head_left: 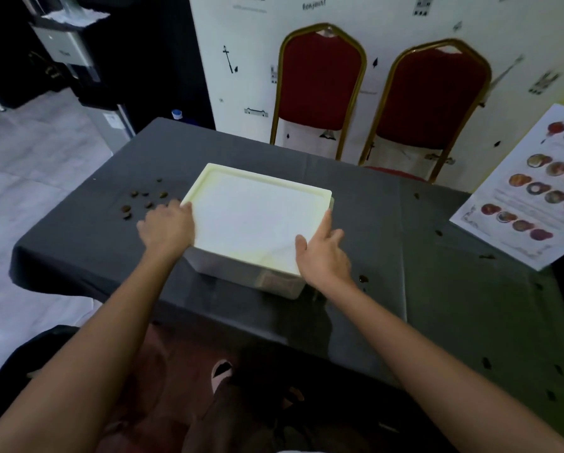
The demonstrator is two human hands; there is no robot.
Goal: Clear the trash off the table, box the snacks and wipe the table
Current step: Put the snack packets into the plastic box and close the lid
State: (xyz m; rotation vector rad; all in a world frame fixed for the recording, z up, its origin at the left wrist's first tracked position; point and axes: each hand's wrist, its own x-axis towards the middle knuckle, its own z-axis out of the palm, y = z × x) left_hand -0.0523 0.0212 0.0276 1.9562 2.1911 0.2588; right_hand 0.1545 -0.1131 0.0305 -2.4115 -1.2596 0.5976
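1. My right hand (323, 256): at the lid's near right corner, thumb flat on top, index finger straight along the right edge. It is uncurled and pressing, grasping nothing.
2. Translucent storage box (274, 282): stands on the dark tablecloth (437, 305) directly before me. Its contents cannot be read through the wall.
3. Cream lid (257, 220): lies on the box, apparently level. To seat it well, I judge I should press both sides together, then run along each edge so no corner rides up.
4. My left hand (166, 225): on the lid's left edge, blurred. I cannot tell whether the fingers hook the rim or only press.
5. Small brown scraps (143, 199): scattered left of the box; best left for the wiping step.
6. Printed menu sheet (529, 197): well right of the box.
7. Two red chairs (319, 86): beyond the box.
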